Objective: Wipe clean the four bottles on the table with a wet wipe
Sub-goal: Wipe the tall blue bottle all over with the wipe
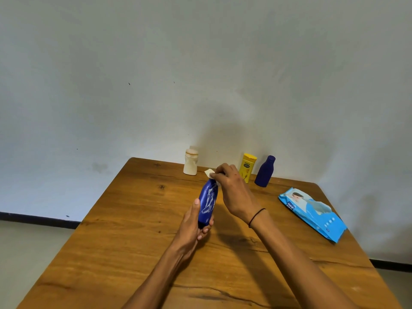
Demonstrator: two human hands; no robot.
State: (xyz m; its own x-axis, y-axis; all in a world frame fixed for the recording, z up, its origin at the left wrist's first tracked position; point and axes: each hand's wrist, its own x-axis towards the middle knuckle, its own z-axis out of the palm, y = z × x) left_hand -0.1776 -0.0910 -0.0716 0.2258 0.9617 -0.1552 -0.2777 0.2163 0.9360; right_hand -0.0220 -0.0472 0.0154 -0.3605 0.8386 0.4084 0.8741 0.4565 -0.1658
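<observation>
Head view, in hand: left hand point(193, 221) fingers curl round the base of a blue bottle point(207, 200), tilted above the table point(124, 230).
Wiping: right hand point(231, 190) pinches a wet wipe point(209, 172) against its top.
Waiting: cream bottle point(190, 162), yellow bottle point(247, 167), dark blue bottle point(265, 171) stand along the far edge.
Progress: apparently early; whether any are clean, cannot tell.
</observation>
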